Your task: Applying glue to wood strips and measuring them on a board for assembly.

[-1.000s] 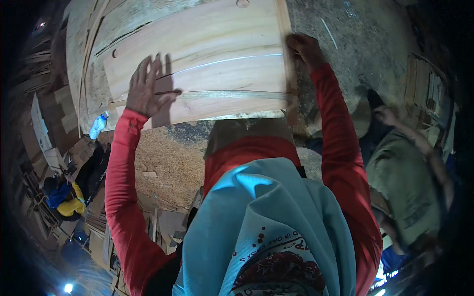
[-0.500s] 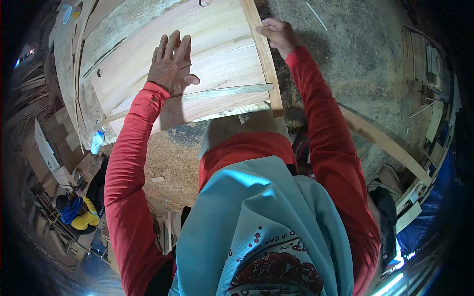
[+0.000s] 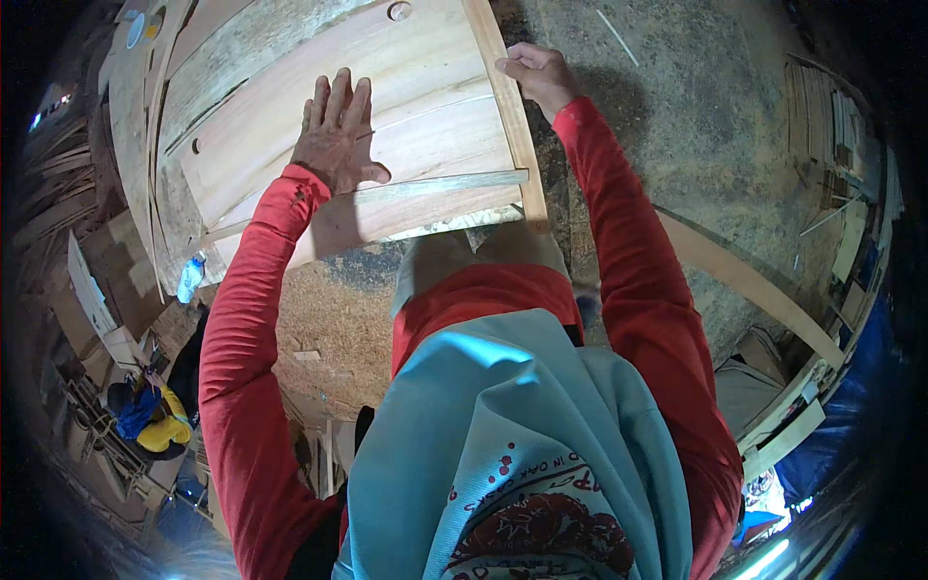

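Observation:
A pale wooden panel (image 3: 425, 72) with round holes lies on a workbench in front of me. My left hand (image 3: 333, 130) rests flat on it, fingers spread and thumb out to the side. A narrow wooden strip (image 3: 514, 126) runs along the panel's right edge, its near end sticking out past the panel. My right hand (image 3: 539, 77) pinches this strip from the outer side, thumb on top; the other fingers are partly hidden. Across the near part of the panel lies a greyish wooden batten (image 3: 445, 184), its right end against the strip.
A plastic bottle (image 3: 191, 276) stands by the bench's near left corner. Long thin strips (image 3: 153, 126) lie along the bench's left side. A curved board (image 3: 754, 280) lies to my right. Another person (image 3: 164, 420) in yellow sits at the far left among wood pieces.
My right hand and the wooden strip have shifted slightly left and toward me. The left hand stays flat on the panel.

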`<action>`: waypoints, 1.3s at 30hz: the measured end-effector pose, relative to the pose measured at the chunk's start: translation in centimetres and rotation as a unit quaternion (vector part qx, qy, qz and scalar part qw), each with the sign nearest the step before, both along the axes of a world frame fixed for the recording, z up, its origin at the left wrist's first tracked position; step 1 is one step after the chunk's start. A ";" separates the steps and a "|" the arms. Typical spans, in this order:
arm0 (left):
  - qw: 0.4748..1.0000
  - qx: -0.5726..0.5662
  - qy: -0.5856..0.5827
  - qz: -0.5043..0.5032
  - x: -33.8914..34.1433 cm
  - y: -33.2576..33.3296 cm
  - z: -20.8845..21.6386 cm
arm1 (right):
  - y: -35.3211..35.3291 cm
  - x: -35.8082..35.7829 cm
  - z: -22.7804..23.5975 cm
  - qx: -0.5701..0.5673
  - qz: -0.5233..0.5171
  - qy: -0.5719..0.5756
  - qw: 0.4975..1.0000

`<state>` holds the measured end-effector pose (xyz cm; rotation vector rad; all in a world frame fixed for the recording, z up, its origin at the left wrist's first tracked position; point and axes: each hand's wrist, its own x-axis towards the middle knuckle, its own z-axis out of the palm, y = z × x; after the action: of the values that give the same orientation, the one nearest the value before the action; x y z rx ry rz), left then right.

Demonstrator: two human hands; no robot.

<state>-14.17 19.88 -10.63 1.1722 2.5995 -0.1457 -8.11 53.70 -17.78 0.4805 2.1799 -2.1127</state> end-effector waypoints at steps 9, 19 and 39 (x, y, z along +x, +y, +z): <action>0.996 0.088 0.001 -0.010 -0.3 -0.5 -1.3 | 0.4 -0.3 -0.7 -0.016 -0.003 -0.015 1.000; 0.994 0.108 0.001 0.010 -0.2 -0.5 -0.9 | -0.2 -0.5 0.2 -0.011 0.019 -0.020 1.000; 0.995 0.073 -0.048 0.051 0.2 0.2 -0.1 | 1.3 -0.3 0.0 0.053 0.043 -0.043 0.997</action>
<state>-13.92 20.03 -10.70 1.0626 2.6147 0.1207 -8.37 55.00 -17.79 0.4654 2.2306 -1.9045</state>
